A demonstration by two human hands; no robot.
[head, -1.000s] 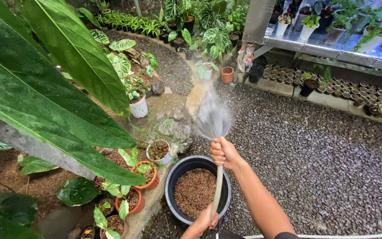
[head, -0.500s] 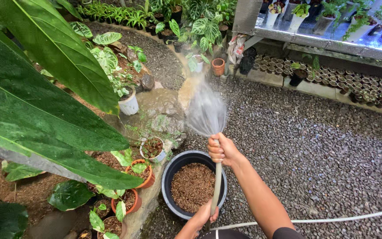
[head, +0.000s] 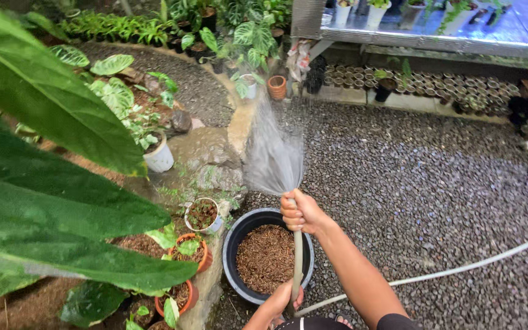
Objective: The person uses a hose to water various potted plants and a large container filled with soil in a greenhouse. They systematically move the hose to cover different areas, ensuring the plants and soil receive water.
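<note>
Two hands on one pale grey-green rubber garden hose [head: 297,256]: your right hand [head: 301,213] is wrapped tight round the nozzle end, thumb pressed over the mouth, grip closed on the hose; your left hand [head: 279,302] holds the same hose lower down, near the bottom edge of the view, fingers curled round it. A broad fan of water spray [head: 271,153] leaves the hose mouth and spreads up and away toward the stone-edged bed. The hose runs straight down from the right hand across the round black plastic tub of brown bark mulch [head: 267,255], which sits on the grey gravel floor [head: 435,183] just below your right hand. The rest of the hose trails off to the right over the gravel. Left of the tub stand a small white pot with a red-leafed plant [head: 202,215] and two orange terracotta pots with green seedlings [head: 187,249]. Further up, a white pot with a veined green plant [head: 157,156] stands beside wet rocks [head: 206,153]. Large glossy green leaves [head: 50,183] fill the left of the view. At top right, a metal-edged tabletop [head: 435,43] carries potted plants, with rows of small dark pots beneath it.
</note>
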